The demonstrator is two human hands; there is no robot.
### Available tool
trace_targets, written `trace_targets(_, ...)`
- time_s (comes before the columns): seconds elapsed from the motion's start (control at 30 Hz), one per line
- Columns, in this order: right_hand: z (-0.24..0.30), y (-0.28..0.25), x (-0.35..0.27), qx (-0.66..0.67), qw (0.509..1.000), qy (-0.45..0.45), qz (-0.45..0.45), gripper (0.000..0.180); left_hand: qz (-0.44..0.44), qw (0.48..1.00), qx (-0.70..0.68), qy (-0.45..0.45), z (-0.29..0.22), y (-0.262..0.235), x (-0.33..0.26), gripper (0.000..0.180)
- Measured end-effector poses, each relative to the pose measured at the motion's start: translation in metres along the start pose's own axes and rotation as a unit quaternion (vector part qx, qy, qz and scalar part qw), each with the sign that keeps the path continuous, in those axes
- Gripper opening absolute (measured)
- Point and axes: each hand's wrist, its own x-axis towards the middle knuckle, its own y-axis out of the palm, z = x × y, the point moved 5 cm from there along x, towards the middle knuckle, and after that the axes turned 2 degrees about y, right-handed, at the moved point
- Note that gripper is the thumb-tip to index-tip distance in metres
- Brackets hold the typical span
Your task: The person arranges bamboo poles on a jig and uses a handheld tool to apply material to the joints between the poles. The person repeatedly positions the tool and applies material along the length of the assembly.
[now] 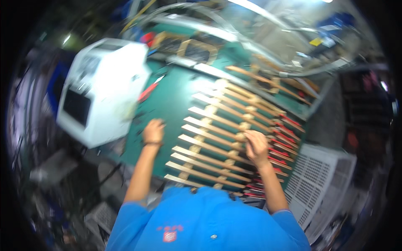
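Observation:
A row of long flat tan strips [215, 133] lies side by side on the green table mat [167, 102]. Two yellowish lengths of material [251, 109] run across the row. My right hand [256, 146] is over the right part of the strips, its fingers curled and pinched together; whatever is between them is too small or blurred to make out. Left of the row, my left hand [154, 131] is low over the mat with its fingers drawn in, and I cannot see what they hold, if anything. Red-and-black pieces [287, 136] line the strips' right ends.
A white boxy machine [104, 92] stands at the left, beside a red-handled tool [148, 92]. Tan frames [197, 51] and loose strips [268, 79] lie along the back. At the right is a white perforated crate [312, 175]. A pale rail [209, 70] borders the mat.

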Motion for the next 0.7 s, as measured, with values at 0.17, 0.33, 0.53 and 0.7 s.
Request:
trace_targets(0.17,-0.130,-0.089,0.033,-0.052,0.957,0.142,-0.246,0.022,0.015,0.997,-0.025,-0.075,0.005,-0.019,-0.001,0.015)
trace_targets(0.33,-0.236,-0.150,0.114,0.168,0.912,0.179,-0.328,0.052,-0.051,0.933,-0.273,-0.230,0.023,-0.042,-0.001,0.012)
trace_targets(0.53,-0.215,-0.166,0.234,0.305,0.909,0.071,-0.275,0.052,-0.037,0.866,-0.424,-0.263,-0.085,-0.035,0.002,0.015)
trace_targets(0.7,-0.169,-0.165,0.257,0.264,0.909,0.025,-0.321,0.029,0.016,0.831,-0.499,-0.245,-0.140,0.000,-0.021,0.015)
